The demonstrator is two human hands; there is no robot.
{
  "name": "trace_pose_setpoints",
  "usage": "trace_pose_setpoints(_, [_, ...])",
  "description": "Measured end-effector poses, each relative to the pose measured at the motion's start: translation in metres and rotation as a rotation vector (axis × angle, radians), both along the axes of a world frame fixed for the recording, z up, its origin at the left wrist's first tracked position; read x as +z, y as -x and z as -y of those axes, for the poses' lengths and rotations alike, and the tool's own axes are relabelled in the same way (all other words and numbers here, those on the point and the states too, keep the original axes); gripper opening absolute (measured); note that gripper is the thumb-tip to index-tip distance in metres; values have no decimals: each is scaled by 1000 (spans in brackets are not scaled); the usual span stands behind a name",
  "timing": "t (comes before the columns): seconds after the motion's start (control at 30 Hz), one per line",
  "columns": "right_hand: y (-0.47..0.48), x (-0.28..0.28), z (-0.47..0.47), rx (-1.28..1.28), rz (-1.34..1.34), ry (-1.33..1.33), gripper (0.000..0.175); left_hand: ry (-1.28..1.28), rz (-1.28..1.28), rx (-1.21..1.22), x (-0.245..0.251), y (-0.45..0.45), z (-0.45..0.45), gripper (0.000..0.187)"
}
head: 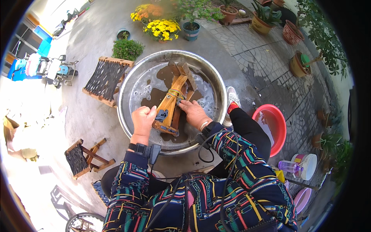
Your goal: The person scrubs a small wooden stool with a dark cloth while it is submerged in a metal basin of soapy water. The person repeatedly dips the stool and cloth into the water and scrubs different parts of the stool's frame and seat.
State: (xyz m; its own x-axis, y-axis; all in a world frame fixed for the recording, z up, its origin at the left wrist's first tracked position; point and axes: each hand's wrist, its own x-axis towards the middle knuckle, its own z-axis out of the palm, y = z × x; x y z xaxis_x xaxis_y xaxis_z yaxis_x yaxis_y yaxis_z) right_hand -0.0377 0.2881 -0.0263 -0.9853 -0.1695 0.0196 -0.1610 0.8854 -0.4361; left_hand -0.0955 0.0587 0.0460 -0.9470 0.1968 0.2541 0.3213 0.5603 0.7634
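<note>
A folding wooden stool (pixel 168 105) stands tilted in a large round metal basin (pixel 124 127) of brown, soapy water. Striped cord is wound around its legs, and dark strapping shows at the near rail. My left hand (pixel 142 120) is closed around the near left end of the stool. Against the legs, just below the cord, my right hand (pixel 194 113) presses with its fingertips. Something small and greyish, perhaps a scrubbing pad (pixel 179 101), shows under those fingers; most of it is hidden.
Two more folding stools with dark woven seats, a larger one (pixel 105 79) and a smaller one (pixel 79 159), stand left of the basin. At right are a red plastic basin (pixel 282 130) holding water and a white bucket (pixel 309 166). Potted yellow flowers (pixel 162 29) stand beyond. A cable (pixel 236 156) crosses my right sleeve.
</note>
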Motion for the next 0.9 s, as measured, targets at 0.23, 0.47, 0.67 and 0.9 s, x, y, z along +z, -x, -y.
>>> trace_pose_setpoints(0.23, [22, -14, 2, 1, -20, -322, 52, -47, 33, 4, -1, 4, 3, 45])
trace_pose_setpoints(0.47, [22, -20, 7, -9, -9, -16, 20, -73, 13, -17, 0, 7, -6, 47])
trace_pose_setpoints(0.67, [29, 33, -56, 14, 342, -5, 40, -58, -31, -101, 3, 9, -15, 42])
trace_pose_setpoints(0.9, [25, 38, -78, -346, 50, 178, 35, -52, -38, -118, 2, 10, -14, 41])
